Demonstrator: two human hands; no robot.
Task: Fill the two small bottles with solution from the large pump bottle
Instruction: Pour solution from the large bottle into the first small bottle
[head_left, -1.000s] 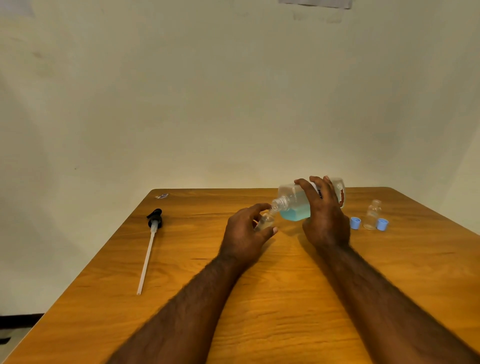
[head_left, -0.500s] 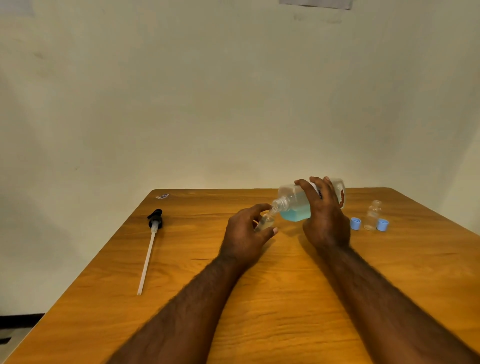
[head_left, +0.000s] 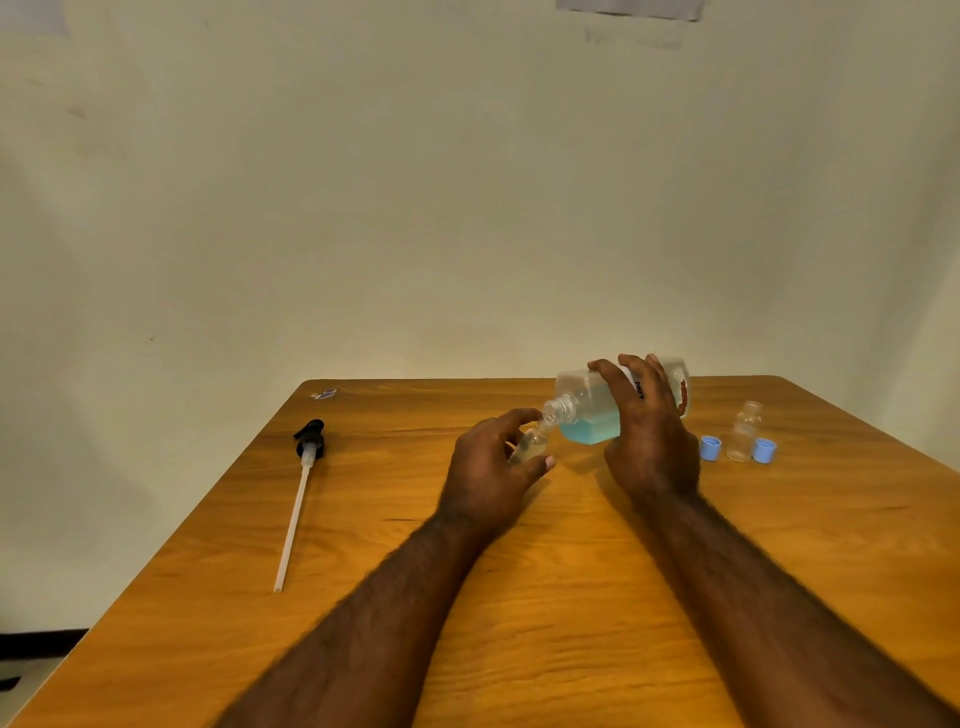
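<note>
Pouring looks to be the step in hand: the right hand (head_left: 649, 441) is wrapped over the large bottle (head_left: 592, 415), tipping it nearly flat above the table (head_left: 519, 623), so that its open neck points down at the mouth of a small bottle (head_left: 532, 444). The left hand (head_left: 488, 467) pinches that one, tilted, between thumb and fingers. The blue liquid sits low in the big bottle, seemingly short of the neck. I'd say the tilt should grow slowly, with the neck right over the little mouth and the small bottle steady. A sudden gush would slop over the fingers. How full the small one is, I cannot tell. By count there is one large bottle and two small ones. The second small bottle (head_left: 744, 434) stands uncapped at the right between one blue cap (head_left: 710, 448) and another cap (head_left: 764, 450). One pump (head_left: 304, 483) lies well off to the left.
</note>
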